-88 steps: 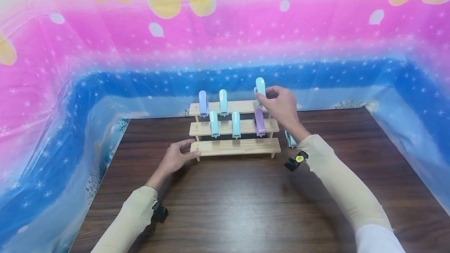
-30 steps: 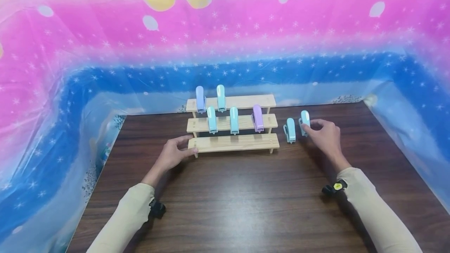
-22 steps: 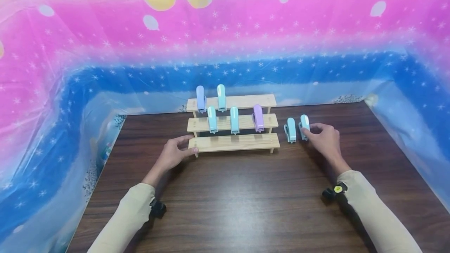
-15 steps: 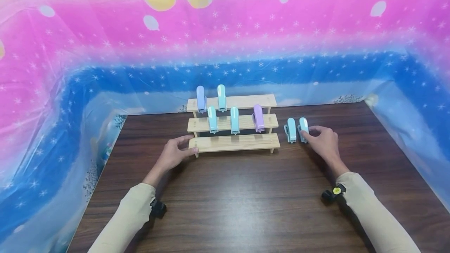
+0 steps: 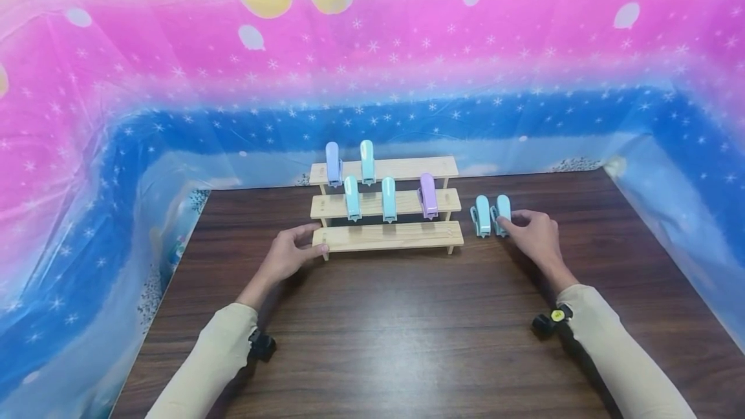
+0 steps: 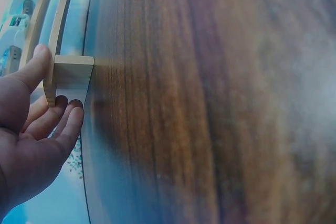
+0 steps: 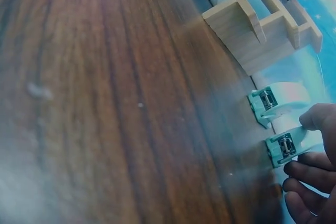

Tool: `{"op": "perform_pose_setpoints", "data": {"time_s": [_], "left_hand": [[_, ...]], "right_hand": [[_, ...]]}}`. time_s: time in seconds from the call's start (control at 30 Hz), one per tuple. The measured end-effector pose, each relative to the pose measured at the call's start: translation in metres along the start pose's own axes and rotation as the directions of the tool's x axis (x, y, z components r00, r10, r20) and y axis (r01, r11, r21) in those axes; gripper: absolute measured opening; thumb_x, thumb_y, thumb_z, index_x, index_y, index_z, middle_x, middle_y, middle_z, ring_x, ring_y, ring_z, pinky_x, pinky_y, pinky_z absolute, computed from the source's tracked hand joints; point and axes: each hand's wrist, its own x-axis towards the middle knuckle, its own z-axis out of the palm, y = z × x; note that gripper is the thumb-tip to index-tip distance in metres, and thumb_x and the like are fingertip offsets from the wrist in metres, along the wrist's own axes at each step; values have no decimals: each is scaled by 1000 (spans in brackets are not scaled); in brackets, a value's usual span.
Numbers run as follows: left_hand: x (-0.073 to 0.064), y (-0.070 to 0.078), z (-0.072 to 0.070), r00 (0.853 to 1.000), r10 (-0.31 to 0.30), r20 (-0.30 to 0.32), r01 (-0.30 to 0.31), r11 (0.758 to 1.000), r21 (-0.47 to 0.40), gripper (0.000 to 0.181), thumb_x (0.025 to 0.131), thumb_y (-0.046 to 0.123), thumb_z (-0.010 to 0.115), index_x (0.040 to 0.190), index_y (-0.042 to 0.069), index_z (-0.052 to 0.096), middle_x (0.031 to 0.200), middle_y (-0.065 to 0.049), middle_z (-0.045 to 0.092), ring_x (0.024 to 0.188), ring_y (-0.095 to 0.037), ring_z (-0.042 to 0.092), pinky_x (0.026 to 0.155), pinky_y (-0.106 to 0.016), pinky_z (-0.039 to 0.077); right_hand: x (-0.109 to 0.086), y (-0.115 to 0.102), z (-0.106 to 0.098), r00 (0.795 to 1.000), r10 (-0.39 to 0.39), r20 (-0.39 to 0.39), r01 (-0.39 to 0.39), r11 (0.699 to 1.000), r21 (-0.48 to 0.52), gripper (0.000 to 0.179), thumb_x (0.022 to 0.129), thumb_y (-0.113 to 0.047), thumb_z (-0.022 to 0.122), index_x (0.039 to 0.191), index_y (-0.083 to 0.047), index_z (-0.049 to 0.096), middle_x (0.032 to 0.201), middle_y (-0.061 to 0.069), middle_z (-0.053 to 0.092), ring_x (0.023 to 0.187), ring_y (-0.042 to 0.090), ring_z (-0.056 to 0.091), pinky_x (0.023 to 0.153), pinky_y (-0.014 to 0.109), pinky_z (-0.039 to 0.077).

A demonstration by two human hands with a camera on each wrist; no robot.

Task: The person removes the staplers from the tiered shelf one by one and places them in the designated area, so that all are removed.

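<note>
Head view: gets the whole layout. Three-tier wooden stand (image 5: pixel 407 203) near back edge of dark wood table (image 5: pixel 396 315); inner mint stapler (image 5: pixel 482 212) and outer mint stapler (image 5: pixel 503 207) side by side on the table, off the stand's right end, toward the table's back right corner. Right hand (image 5: pixel 537 238): half curled, pinching outer mint stapler between thumb and fingers. Left hand (image 5: pixel 285 255): gripping left end of bottom tier (image 5: pixel 388 236), thumb at the front corner, fingers partly hidden from here. Left wrist view: exposes those fingers (image 6: pixel 68 129), loosely bent below the board's end; crops out right hand and both table staplers. Right wrist view: exposes metal mouths (image 7: pixel 269 98) of both table staplers and right-hand fingers bent opposite the thumb; of the tier staplers, catches only the purple one. Count: seven staplers, five on stand, two on table; five mint, one blue, one purple. Top tier (image 5: pixel 413 167): blue stapler (image 5: pixel 333 163) near left end, then upper mint stapler (image 5: pixel 367 161). Middle tier (image 5: pixel 372 204): left mint stapler (image 5: pixel 352 198), centre mint stapler (image 5: pixel 388 199), purple stapler (image 5: pixel 427 195) near right end. Wrist cameras (image 5: pixel 263 346): two, black.
</note>
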Motion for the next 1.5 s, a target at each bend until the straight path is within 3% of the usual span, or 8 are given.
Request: {"op": "perform_pose_setpoints", "data": {"time_s": [0.27, 0.5, 0.63, 0.87, 1.07, 1.3, 1.5], "left_hand": [[0, 0, 0, 1000, -1, 3, 1, 1000, -4, 67, 91, 34, 80, 147, 7, 55, 146, -18, 57, 129, -36, 59, 102, -50, 52], [-1, 0, 0, 1000, -1, 3, 2, 1000, -6, 65, 92, 32, 79, 147, 7, 55, 146, -19, 56, 128, -36, 60, 101, -49, 53], [-1, -1, -1, 1000, 1, 3, -1, 1000, -7, 65, 92, 32, 79, 147, 7, 55, 147, -19, 56, 128, -36, 60, 101, -49, 53], [-1, -1, 0, 1000, 3, 2, -2, 1000, -19, 65, 92, 33, 79, 148, 8, 55, 148, -19, 54, 129, -37, 59, 101, -50, 54], [1, -4, 1, 1000, 22, -4, -22, 1000, -14, 65, 93, 34, 78, 148, 9, 55, 148, -18, 55, 128, -36, 60, 100, -50, 54], [0, -5, 1, 1000, 17, -9, -17, 1000, -17, 64, 93, 33, 78, 147, 8, 55, 148, -18, 55, 128, -36, 60, 99, -49, 55], [0, -5, 2, 1000, 21, -6, -21, 999, -32, 65, 93, 33, 78, 148, 8, 54, 148, -19, 55, 128, -35, 60, 98, -47, 56]], "right_hand": [[1, -17, -22, 1000, 12, -16, -12, 999, 38, 69, 92, -63, 64, 129, -5, 69, 130, 23, 66, 122, 43, 58, 99, 60, 46], [4, -36, -41, 996, -62, -59, 64, 997, 32, 60, 92, -58, 69, 127, -9, 70, 128, 20, 68, 122, 41, 59, 96, 58, 46], [9, -47, -47, 989, -128, -74, 129, 992, 12, 55, 92, -54, 70, 124, -9, 72, 124, 18, 71, 111, 39, 64, 90, 52, 49], [18, -85, -56, 976, -215, -47, 215, 977, 8, 55, 92, -52, 72, 123, -6, 73, 123, 19, 72, 115, 39, 65, 93, 53, 50], [23, -113, -53, 967, -255, -2, 254, 964, 78, 54, 92, -51, 74, 123, -6, 73, 118, 16, 74, 109, 34, 68, 95, 51, 50], [27, -149, -41, 945, -326, 17, 321, 939, 121, 53, 92, -52, 73, 125, -10, 73, 119, 12, 74, 93, 27, 74, 73, 42, 60], [33, -179, -31, 928, -369, 56, 361, 925, 117, 54, 92, -52, 73, 125, -10, 73, 124, 11, 73, 101, 30, 69, 84, 45, 57]]}}
